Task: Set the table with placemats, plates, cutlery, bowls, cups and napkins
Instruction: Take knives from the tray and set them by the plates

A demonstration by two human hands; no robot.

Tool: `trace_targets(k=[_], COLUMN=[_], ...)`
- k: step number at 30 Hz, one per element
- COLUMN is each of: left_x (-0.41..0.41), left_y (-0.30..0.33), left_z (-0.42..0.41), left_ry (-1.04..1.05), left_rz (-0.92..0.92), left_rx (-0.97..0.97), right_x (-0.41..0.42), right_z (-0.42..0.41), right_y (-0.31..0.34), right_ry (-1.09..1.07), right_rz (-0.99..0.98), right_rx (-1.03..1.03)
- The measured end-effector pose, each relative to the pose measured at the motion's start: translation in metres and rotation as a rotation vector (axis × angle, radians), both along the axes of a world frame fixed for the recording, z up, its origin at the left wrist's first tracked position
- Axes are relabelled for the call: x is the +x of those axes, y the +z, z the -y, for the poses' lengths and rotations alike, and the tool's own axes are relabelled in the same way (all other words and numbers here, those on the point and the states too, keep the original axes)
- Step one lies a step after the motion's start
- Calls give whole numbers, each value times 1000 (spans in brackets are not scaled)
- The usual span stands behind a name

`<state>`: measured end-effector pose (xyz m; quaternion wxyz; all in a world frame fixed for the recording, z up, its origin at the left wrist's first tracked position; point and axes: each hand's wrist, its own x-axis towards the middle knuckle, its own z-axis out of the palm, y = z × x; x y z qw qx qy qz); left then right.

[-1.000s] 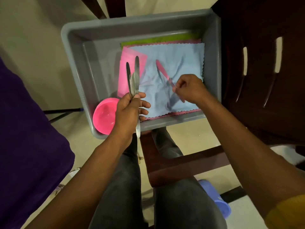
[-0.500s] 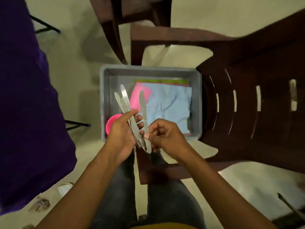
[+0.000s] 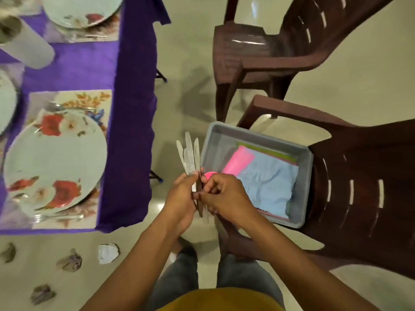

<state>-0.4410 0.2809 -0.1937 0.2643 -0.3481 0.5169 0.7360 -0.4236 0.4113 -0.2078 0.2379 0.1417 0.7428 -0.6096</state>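
While your left hand [image 3: 183, 194] grips a fan of table knives [image 3: 190, 158] blades-up, your right hand [image 3: 221, 196] pinches their handles beside it. Both hover over the floor between the purple-clothed bench [image 3: 132, 122], bearing floral plates [image 3: 54, 162] on placemats, and the grey tub [image 3: 301, 221] of cloths on a brown chair [image 3: 359, 187].

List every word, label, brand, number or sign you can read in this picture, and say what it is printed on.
None: no readable text anywhere.
The plate and the placemat carry only flower patterns.
The grey tub, the knives in the hands and the brown chairs show no lettering.
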Motion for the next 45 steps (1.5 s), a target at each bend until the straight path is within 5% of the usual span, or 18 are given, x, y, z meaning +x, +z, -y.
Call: trace_targets(k=[21, 45], left_x=[73, 4], left_y=[55, 57], left_z=[267, 341], left_ry=[96, 214], left_rz=[-138, -132], left_rx=[-160, -389], right_x=[12, -116], right_z=[248, 369], right_y=[62, 60], right_ry=[218, 379], right_rz=[-114, 41], right_rx=[176, 48])
